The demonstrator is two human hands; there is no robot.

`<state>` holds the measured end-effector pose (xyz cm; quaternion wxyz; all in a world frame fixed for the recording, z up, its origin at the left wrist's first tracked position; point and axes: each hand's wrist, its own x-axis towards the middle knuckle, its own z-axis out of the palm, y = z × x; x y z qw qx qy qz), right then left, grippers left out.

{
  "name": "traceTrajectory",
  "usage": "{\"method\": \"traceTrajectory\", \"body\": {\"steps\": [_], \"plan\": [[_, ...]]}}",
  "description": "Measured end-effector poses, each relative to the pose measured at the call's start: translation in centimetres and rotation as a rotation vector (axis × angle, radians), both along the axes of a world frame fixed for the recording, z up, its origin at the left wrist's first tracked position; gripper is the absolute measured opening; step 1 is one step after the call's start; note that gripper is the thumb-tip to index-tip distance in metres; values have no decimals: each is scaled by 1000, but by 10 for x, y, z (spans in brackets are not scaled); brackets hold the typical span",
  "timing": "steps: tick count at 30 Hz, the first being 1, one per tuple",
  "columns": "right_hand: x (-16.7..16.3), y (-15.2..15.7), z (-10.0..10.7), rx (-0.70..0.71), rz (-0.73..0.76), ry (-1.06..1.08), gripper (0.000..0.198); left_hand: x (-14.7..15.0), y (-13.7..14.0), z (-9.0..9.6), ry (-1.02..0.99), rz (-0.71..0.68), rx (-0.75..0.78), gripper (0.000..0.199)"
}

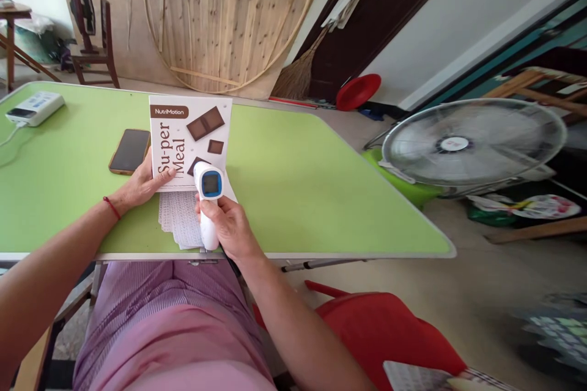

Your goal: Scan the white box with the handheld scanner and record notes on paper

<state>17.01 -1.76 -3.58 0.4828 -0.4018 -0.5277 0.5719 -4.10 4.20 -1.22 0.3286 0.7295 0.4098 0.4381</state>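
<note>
The left hand (143, 182) is holding the white box (190, 145) at its lower left edge, thumb upon the front. The right hand (233, 226) has its fingers wrapped around the handle of a white device (211, 184) (a thermometer, perhaps), in front of the box's lower right corner. Left of the box lies a phone (130, 151); below it, printed sheets (181, 220). I judge the box light, smooth, stiff yet easily dented, best gripped by its edges; the device, hard plastic, by its handle.
</note>
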Motion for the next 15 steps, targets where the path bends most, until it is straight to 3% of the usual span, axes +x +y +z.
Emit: {"method": "traceTrajectory", "body": {"steps": [15], "plan": [[-4,-4,-6,25,-60,-89,45,-3,0,2,2,-34,-34,57]]}}
